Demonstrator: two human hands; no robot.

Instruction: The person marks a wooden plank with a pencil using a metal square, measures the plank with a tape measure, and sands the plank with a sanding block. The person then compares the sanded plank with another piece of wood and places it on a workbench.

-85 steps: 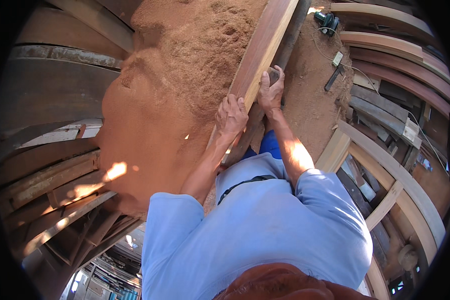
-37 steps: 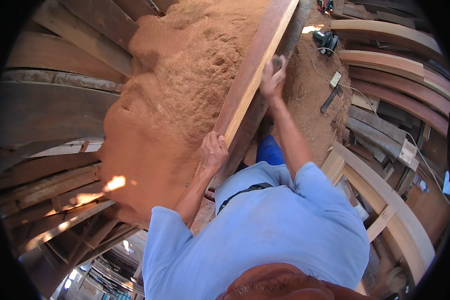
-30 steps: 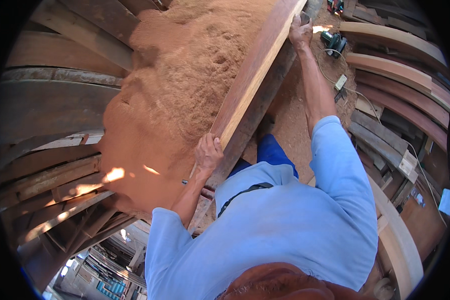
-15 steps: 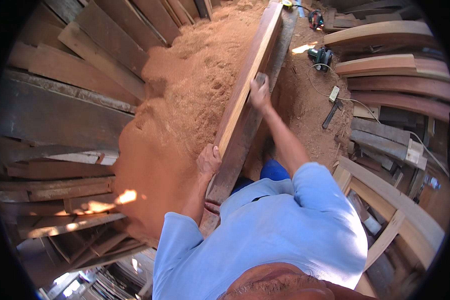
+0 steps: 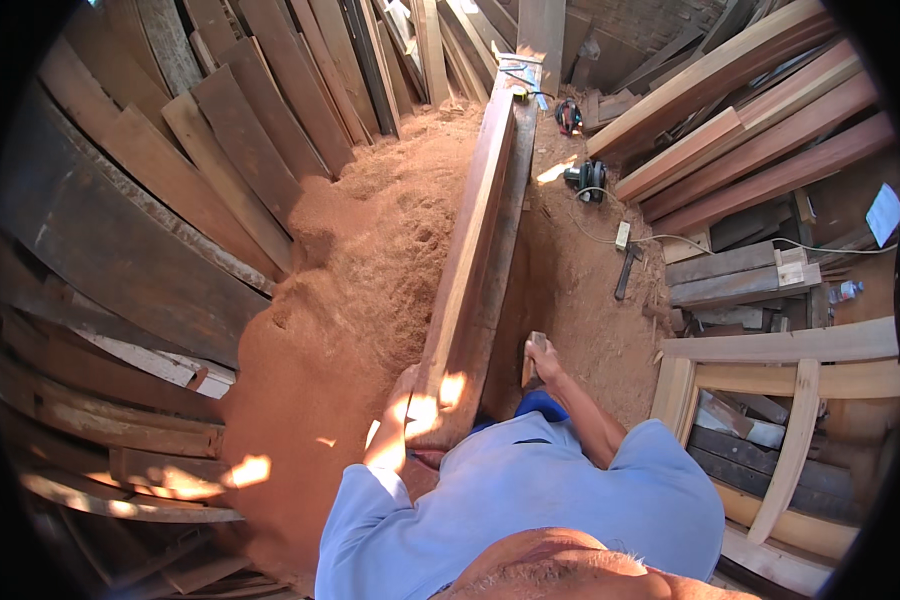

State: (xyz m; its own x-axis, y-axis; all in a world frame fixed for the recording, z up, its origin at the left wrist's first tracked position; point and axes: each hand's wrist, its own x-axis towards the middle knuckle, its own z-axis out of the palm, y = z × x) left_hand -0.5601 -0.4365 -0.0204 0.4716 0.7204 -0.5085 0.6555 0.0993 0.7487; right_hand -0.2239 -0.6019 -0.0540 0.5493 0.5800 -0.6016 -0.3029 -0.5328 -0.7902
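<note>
From afar I see the beam (image 5: pixel 460 260) lying on a support (image 5: pixel 515 190), sawdust (image 5: pixel 370 230) to its left with planks (image 5: pixel 260 110) beyond, and, to its right, a power tool (image 5: pixel 588 182) near timbers (image 5: pixel 780 175), with a wooden frame (image 5: pixel 794 448) nearer me.

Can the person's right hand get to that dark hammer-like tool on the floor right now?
Probably not without bending: the right hand holds a small block, and the dark hammer-like tool lies ahead to its right on the floor. Nothing visible stands between them, though.
</note>
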